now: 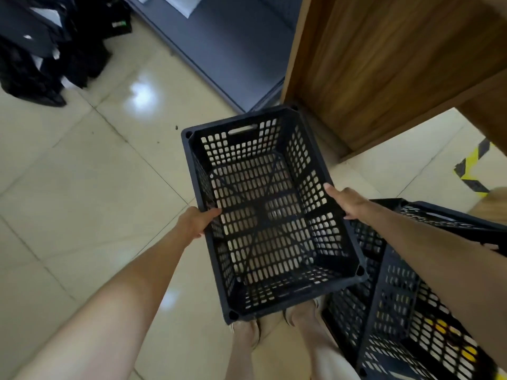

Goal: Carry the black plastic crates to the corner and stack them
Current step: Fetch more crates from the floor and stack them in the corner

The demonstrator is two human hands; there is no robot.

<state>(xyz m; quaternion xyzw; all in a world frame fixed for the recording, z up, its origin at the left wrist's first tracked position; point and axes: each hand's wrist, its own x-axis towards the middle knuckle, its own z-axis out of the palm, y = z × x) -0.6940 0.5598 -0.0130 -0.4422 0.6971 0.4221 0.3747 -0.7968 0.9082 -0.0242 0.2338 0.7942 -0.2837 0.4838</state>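
Observation:
An empty black perforated plastic crate (pixel 270 212) hangs in the air in front of me, open side up, above the tiled floor. My left hand (pixel 196 222) grips its left long rim, thumb over the edge. My right hand (pixel 347 201) grips the right long rim, with the fingers hidden behind the wall. More black crates (pixel 397 305) stand at the lower right, partly under my right forearm, with something yellow showing through the holes.
A wooden cabinet (pixel 389 64) rises at the upper right. Beyond it lies a dark grey shelf base (pixel 233 45). Black bags and clothing (pixel 49 48) are piled at the upper left. Yellow-black tape (pixel 470 167) marks the floor at right. My feet (pixel 274 333) show below the crate.

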